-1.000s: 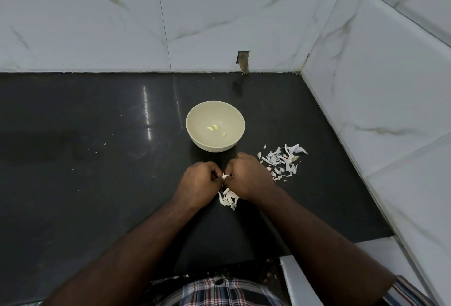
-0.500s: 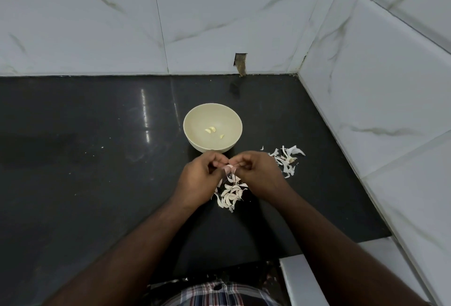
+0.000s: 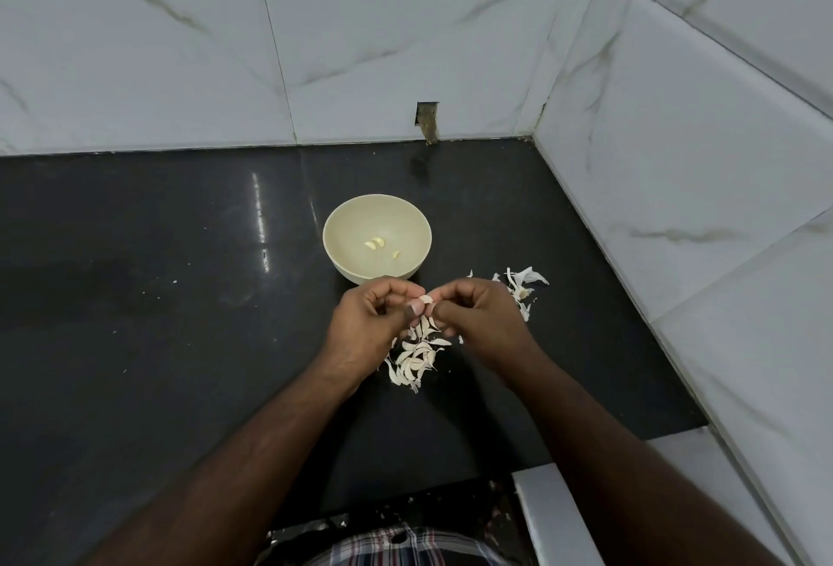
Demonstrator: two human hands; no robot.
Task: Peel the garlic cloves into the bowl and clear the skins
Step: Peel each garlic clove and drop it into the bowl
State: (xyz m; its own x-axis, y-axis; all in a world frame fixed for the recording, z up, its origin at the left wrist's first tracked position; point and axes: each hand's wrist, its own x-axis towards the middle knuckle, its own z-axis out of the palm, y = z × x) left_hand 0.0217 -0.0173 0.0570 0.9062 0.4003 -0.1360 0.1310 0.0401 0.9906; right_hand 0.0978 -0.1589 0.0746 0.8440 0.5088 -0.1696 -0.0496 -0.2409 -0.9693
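Head view: both hands meet at centre frame, left hand [image 3: 367,322] and right hand [image 3: 480,317] pinching one garlic clove [image 3: 427,299] between curled fingertips, just below the cream bowl [image 3: 342,227]. Three peeled cloves [image 3: 375,243] sit inside it. Unpeeled cloves, or maybe skins [image 3: 417,356], lie beneath the hands on the black table [image 3: 157,295]; papery skins [image 3: 523,283] lie right of the right hand.

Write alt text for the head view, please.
Both hands, left hand and right hand, pinch one garlic clove above a pile of cloves on a black counter. Beyond, a cream bowl holds three peeled cloves; skins lie right.
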